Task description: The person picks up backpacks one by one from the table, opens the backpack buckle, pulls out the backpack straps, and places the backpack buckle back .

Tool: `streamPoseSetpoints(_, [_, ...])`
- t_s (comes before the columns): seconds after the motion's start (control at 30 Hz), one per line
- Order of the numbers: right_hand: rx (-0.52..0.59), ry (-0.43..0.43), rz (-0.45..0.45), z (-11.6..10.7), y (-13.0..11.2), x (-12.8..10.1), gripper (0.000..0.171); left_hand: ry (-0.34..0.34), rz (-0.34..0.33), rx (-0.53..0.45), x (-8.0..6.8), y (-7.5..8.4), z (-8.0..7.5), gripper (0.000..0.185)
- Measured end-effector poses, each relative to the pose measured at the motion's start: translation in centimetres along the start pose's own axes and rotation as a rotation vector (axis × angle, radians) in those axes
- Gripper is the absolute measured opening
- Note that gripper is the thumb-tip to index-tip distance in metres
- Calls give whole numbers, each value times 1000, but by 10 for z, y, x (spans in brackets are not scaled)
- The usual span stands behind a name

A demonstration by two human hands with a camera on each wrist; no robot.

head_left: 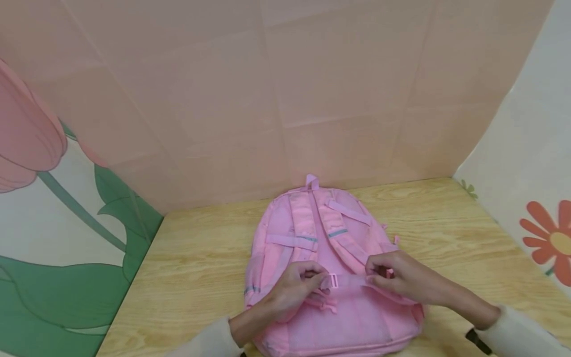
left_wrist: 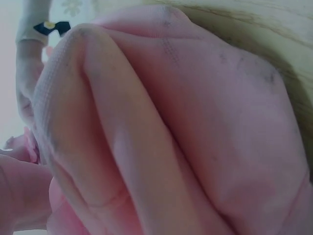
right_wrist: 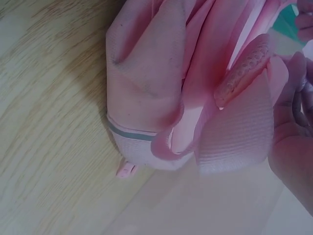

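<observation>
A pink backpack (head_left: 308, 332) lies on the table with its shoulder straps (head_left: 332, 218) facing up and its top loop toward the wall. Across its lower part runs a pale pink webbing strap (head_left: 352, 280) with a light pink plastic buckle (head_left: 333, 280). My left hand (head_left: 294, 285) pinches the strap right at the buckle's left side. Farther right, the thumb and fingers of my right hand (head_left: 401, 275) grip the other end of the strap. In the right wrist view, wide ribbed webbing (right_wrist: 239, 132) hangs beside that hand. Pink fabric folds (left_wrist: 142, 127) fill most of the left wrist view.
The wood-grain table (head_left: 192, 277) extends on both sides of the backpack. A plain pinkish wall (head_left: 276, 99) stands behind it. Flower-patterned panels flank the table, with a big tulip (head_left: 27, 134) at left and a red-orange flower (head_left: 559, 243) at right.
</observation>
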State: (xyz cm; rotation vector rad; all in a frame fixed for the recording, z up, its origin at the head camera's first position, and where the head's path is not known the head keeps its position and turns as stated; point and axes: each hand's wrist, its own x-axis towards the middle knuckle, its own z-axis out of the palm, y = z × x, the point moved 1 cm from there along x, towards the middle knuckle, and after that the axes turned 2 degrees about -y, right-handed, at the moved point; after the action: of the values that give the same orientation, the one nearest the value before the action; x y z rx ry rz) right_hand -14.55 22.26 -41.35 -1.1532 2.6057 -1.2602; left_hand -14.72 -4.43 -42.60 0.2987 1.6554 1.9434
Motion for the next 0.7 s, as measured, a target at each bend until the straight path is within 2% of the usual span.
streamPoseSetpoints(0.23, [11,-12,2,-3,0,-1,19,27,7,100,-2,6,-5,16])
streamPoseSetpoints(0.7, [-25,-4,5,-8,2,-3,21,34,37,144,-3,12,-9,17])
